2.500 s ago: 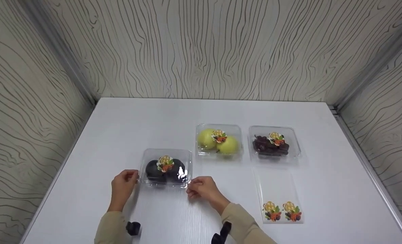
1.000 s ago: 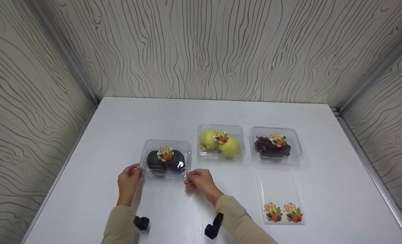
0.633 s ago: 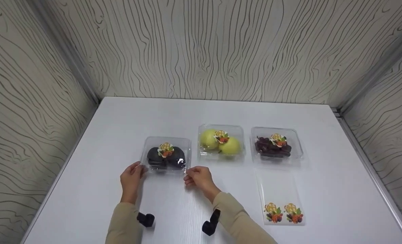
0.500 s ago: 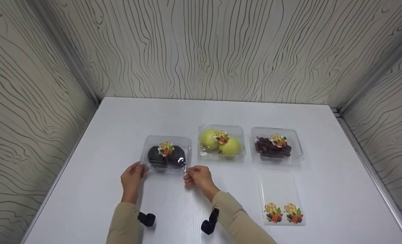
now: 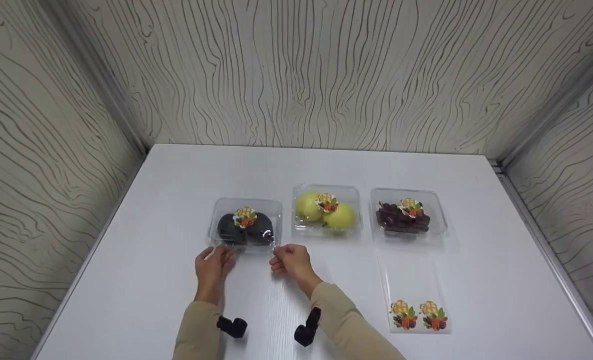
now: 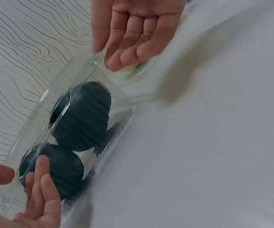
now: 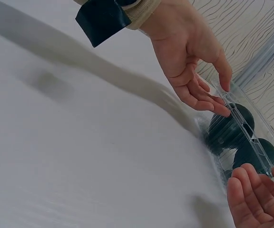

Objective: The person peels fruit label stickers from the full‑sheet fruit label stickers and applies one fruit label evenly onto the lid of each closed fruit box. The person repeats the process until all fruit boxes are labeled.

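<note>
A clear plastic clamshell container (image 5: 220,206) with two dark round fruits (image 6: 82,116) lies on the white table, left of centre. A round fruit-print sticker (image 5: 245,218) is on its lid. My left hand (image 5: 211,272) is at its front left corner; thumb and fingers stand apart around the front rim, the fingertips close against the front wall. At the front right corner, my right hand (image 5: 296,265) pinches the rim between thumb and index finger, its other fingers loosely bent. In the right wrist view, my right hand (image 7: 256,197) is partly cut off.
To the right stand two similar stickered containers, one with yellow-green round fruit (image 5: 339,216), one with dark red grapes (image 5: 401,218). A sticker sheet (image 5: 411,275) with two stickers at its near end lies before the grapes. Patterned walls (image 5: 296,75) enclose the table (image 5: 496,280).
The dark-fruit container has slid away from me, level with the other containers. My left hand has since shifted right, from the container's left side to its front edge.
</note>
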The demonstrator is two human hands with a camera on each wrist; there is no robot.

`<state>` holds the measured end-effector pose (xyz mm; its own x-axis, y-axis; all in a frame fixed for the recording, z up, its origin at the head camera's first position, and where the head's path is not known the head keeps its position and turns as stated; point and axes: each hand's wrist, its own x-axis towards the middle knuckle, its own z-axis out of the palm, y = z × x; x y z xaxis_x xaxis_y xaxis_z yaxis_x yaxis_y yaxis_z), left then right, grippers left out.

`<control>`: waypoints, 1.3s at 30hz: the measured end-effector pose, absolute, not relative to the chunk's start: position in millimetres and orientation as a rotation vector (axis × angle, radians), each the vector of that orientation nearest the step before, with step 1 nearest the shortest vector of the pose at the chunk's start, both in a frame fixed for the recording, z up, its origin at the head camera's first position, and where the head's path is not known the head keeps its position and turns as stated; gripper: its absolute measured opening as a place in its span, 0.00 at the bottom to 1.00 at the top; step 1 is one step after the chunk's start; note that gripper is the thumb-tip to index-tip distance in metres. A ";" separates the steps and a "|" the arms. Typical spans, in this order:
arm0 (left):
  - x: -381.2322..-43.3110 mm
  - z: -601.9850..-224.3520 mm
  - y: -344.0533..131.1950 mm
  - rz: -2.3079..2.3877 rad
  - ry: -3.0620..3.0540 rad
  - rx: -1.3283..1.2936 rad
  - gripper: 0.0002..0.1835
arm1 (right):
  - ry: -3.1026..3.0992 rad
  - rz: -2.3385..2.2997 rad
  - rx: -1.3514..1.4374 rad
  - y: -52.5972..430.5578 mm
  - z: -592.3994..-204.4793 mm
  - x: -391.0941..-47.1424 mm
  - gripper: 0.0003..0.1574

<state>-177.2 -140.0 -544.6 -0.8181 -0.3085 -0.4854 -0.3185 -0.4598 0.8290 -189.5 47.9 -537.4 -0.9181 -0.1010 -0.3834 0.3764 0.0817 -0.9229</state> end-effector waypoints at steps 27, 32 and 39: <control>-197.3 -546.4 -122.2 2.511 1.643 -0.939 0.12 | 1.992 -1.937 0.286 47.7 -536.3 -201.1 0.16; -204.8 -547.4 -123.7 2.489 1.664 -0.968 0.13 | 1.993 -1.931 0.278 47.8 -538.3 -203.8 0.16; -213.9 -546.5 -126.4 2.570 1.617 -0.965 0.08 | 1.987 -1.937 0.291 50.6 -540.0 -199.5 0.16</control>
